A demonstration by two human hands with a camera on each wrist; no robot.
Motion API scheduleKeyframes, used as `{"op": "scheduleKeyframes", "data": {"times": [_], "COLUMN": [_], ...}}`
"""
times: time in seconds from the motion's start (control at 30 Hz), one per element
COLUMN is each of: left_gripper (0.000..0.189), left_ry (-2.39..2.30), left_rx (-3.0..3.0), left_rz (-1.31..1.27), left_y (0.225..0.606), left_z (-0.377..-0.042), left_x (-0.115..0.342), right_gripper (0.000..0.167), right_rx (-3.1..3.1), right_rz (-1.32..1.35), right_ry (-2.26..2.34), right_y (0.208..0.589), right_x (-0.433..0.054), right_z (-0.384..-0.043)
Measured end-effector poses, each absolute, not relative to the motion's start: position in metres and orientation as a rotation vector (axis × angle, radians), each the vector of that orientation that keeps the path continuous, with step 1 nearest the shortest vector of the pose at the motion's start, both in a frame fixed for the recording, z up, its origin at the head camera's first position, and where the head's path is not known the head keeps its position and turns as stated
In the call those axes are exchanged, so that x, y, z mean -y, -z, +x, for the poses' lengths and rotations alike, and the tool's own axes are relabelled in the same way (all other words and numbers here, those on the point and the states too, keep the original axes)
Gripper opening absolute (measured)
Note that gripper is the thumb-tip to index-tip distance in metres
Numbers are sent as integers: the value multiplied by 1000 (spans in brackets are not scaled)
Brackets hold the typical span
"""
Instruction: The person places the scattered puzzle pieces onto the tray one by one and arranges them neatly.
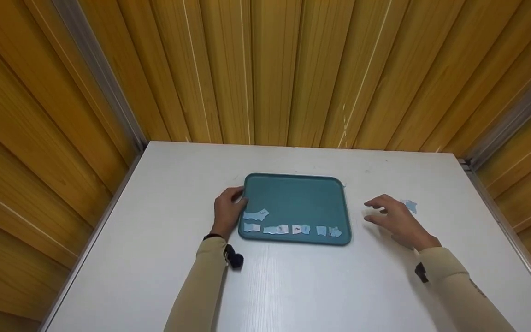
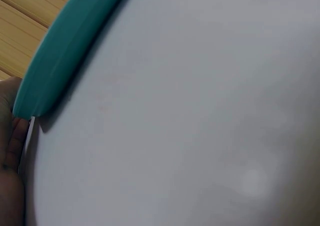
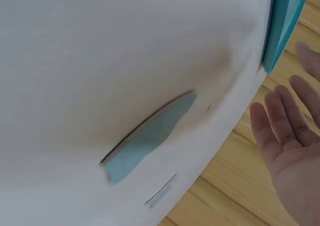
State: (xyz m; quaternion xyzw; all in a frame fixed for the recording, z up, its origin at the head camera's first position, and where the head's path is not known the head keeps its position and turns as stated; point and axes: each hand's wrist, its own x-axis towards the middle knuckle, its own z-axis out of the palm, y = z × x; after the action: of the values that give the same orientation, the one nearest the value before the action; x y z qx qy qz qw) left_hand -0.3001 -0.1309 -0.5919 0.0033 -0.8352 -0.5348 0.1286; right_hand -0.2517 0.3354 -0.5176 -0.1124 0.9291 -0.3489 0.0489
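A teal tray [image 1: 295,198] lies on the white table. Several light blue, puzzle-like flat pieces form a row along its near edge, with another blue piece [image 1: 256,215] above the row at the left. My left hand [image 1: 229,210] grips the tray's left rim, thumb on the edge; the left wrist view catches only part of that hand beside the rim [image 2: 55,55]. My right hand [image 1: 397,221] hovers to the right of the tray, fingers apart and holding nothing. Just beyond it lies a blue piece [image 1: 410,205]; the right wrist view has a large blue piece [image 3: 150,138] below the hand.
A second, smaller-looking piece [image 3: 161,191] lies farther off on the table in the right wrist view. Yellow wood-look panels [image 1: 270,74] rise behind the white table [image 1: 293,290] and along both sides, with metal posts at the corners.
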Motion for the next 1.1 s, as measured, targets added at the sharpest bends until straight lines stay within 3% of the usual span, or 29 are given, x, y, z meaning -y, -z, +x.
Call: {"op": "scheduleKeyframes", "data": {"times": [1.1], "left_gripper": [35], "left_ry": [1593], "left_rx": [2436], "left_rz": [40], "left_y": [593], "left_z": [-301], "left_x": [131], "right_gripper": [42], "right_rx": [-2848], "right_rz": [-347], "right_ry": [804], "right_y": [523], "right_x": [-421], "right_z": [-212]}}
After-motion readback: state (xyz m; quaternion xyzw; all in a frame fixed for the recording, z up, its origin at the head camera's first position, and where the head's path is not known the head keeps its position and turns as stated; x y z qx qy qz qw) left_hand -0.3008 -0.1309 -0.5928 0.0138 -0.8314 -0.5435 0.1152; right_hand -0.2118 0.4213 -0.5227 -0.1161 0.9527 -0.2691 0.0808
